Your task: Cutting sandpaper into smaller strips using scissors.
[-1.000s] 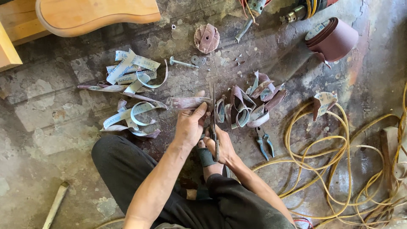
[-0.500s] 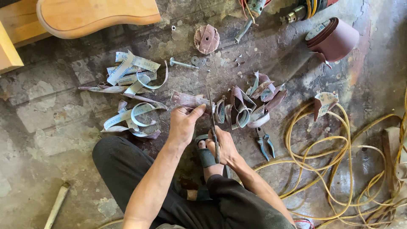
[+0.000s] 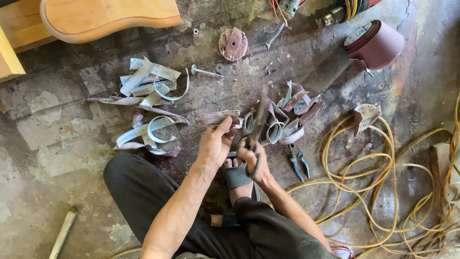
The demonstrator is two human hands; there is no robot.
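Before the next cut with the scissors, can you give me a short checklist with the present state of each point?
1. Right hand grips the scissors by the handles: ok.
2. Left hand holds the sandpaper strip at its near end: ok.
3. Strip sits between the blades: cannot tell, the blades are blurred.
4. Left fingers are away from the blades: cannot tell, they lie close beside them.
5. Bare foot in its sandal is behind the hands, not under the blades: ok.
6. Yellow cable lies apart from the cutting spot: ok.
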